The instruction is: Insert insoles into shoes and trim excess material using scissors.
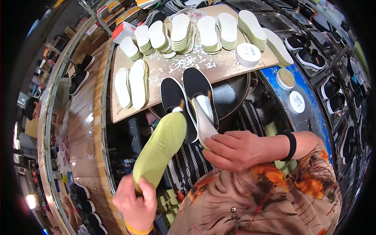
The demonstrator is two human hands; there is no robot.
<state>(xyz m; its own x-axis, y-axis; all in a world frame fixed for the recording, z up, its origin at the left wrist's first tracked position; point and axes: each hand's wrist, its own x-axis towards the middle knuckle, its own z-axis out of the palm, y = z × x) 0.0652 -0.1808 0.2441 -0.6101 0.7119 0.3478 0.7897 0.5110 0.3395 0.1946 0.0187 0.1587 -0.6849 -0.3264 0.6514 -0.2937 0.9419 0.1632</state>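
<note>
Grey-topped, thin foam insole [205, 119]: far end inside the opening of the right black cloth slip-on shoe [196, 84], near end in the right hand [235, 149]. Right fingers lie together, clamped on that end; thumb contact partly hidden. Left hand [137, 201] pinches a yellow-green foam insole [160, 145] by its narrower end, thumb against fingers, moulded side up; its wide end overlaps the heel of the left black cloth slip-on shoe [171, 92] in view. Touching or just above, cannot tell. Both shoes side by side, toes away; what bears them is not clear.

Handling, my judgement: hold the grey-topped piece in line with the shoe, tip low, and push from the near end in small strokes so the foam does not buckle. A bent heel collar could snag it. Best keep the yellow-green piece clear of the opening.

Surface: pale wooden board [231, 71] beyond the shoes, strewn with small white scraps [192, 62]. White-topped insole stacks [181, 29] along the far side and left; round white tub [248, 55] at the right.

Room: blue worktop [309, 89] to the right, then racks of dark shoes [311, 58]. Left, a plastic-wrapped brown shelf [84, 129].
</note>
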